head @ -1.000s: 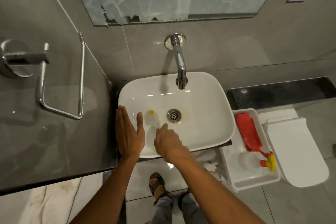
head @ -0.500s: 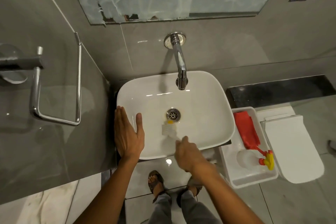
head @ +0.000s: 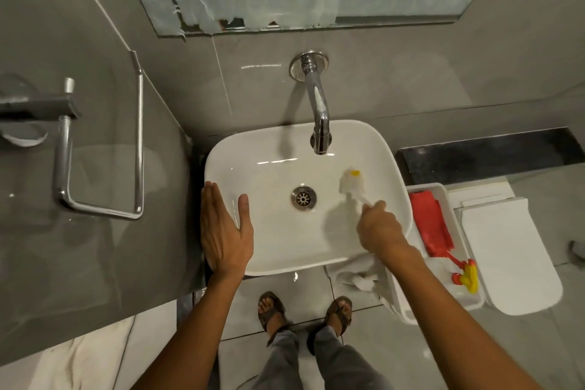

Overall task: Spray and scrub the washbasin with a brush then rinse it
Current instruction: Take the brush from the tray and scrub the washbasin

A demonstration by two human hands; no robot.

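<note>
A white rectangular washbasin (head: pixel 272 149) sits under a chrome tap (head: pixel 319 117), with a round metal drain (head: pixel 303 198) in its middle. My right hand (head: pixel 381 228) is shut on the white handle of a brush (head: pixel 352 183), whose pale bristle head with a yellow tip rests on the basin's inner right side. My left hand (head: pixel 223 231) lies flat and open on the basin's left rim, thumb inside the bowl. No water runs from the tap.
A white tray (head: pixel 443 191) right of the basin holds a red cloth (head: pixel 435 228) and a clear spray bottle with a red and yellow trigger (head: pixel 465 275). A closed white toilet lid (head: pixel 509 256) is beyond it. A chrome towel rail (head: pixel 101 149) hangs left. A white cloth (head: pixel 357 274) drapes below the basin.
My right hand has carried the brush from the basin's left of the drain, past the drain, over to the right side. The left hand has stayed on the rim.
</note>
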